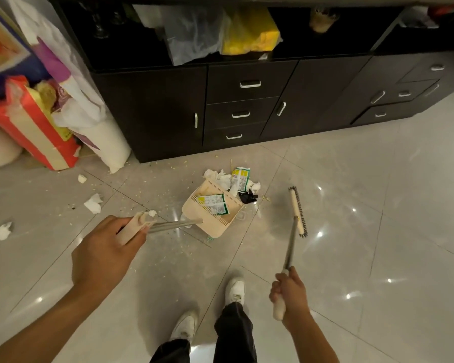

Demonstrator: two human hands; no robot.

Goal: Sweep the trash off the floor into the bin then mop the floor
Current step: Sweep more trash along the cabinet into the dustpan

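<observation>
Two white shoes (pixel 235 290) stand on the glossy tiled floor (pixel 378 231). The left hand (pixel 108 255) curls tightly round the long handle of a beige dustpan (pixel 211 218), which rests on the floor holding green wrappers (pixel 213 203). The right hand (pixel 290 292) grips the broom (pixel 298 212), its brush head just right of the pan. Tissues and wrappers are piled (pixel 237 179) at the pan's mouth; paper scraps (pixel 93 203) lie leftward. Behind stands a dark cabinet (pixel 247 100).

L hand (pixel 102 254) fingertips hidden round dustpan handle (pixel 133 227). Past that grip, dustpan (pixel 235 212) lip buried under trash (pixel 236 182); wrapper (pixel 212 203) print too small to read. Forearms (pixel 37 331) cut off at bottom edge.
</observation>
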